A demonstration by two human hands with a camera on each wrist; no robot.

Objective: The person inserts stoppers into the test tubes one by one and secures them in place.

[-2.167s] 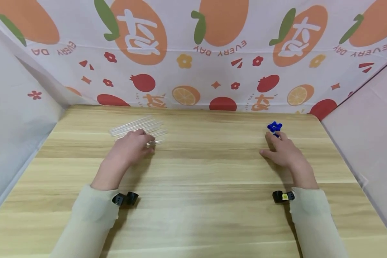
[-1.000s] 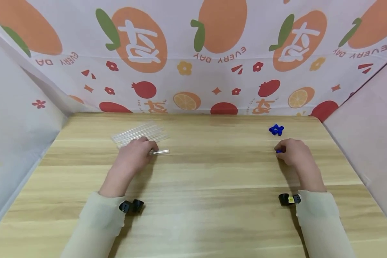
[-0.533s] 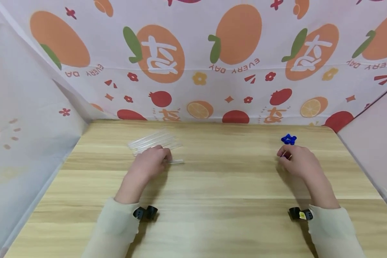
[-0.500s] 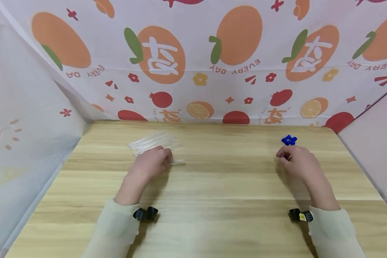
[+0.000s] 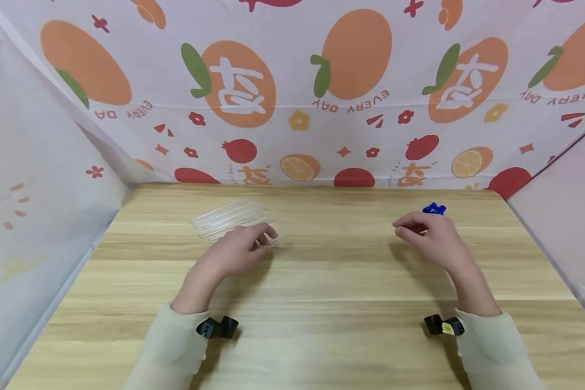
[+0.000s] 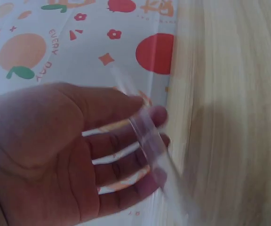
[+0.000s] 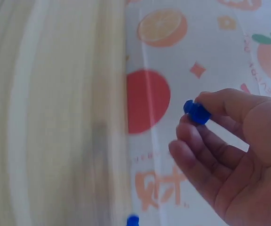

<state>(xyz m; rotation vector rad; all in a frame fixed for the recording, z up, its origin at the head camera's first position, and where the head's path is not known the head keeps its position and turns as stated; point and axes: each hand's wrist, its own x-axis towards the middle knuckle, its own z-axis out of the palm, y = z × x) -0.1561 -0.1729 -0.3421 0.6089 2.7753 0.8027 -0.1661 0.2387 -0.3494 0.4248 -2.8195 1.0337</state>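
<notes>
My left hand (image 5: 239, 249) pinches a clear tube (image 6: 148, 137) between thumb and fingertips, just right of a bundle of clear tubes (image 5: 224, 218) on the table. In the left wrist view the held tube slants across the fingers, blurred at both ends. Between thumb and forefinger, my right hand (image 5: 434, 238) pinches a small blue plastic piece (image 7: 198, 112), its other fingers loosely bent. The hand itself hides this piece in the head view. Right behind that hand lies a cluster of blue pieces (image 5: 434, 208), partly covered by it.
The wood-grain table (image 5: 322, 303) reaches back to a fruit-printed cloth (image 5: 317, 146). White cloth walls stand at both sides. A small black camera is worn on each wrist. In the right wrist view, another blue piece (image 7: 133, 220) shows at the bottom edge.
Both hands have come to pinch a piece: the left a clear tube, the right a blue plastic piece. The right hand has shifted left, and the left hand slightly right. The head view has tilted.
</notes>
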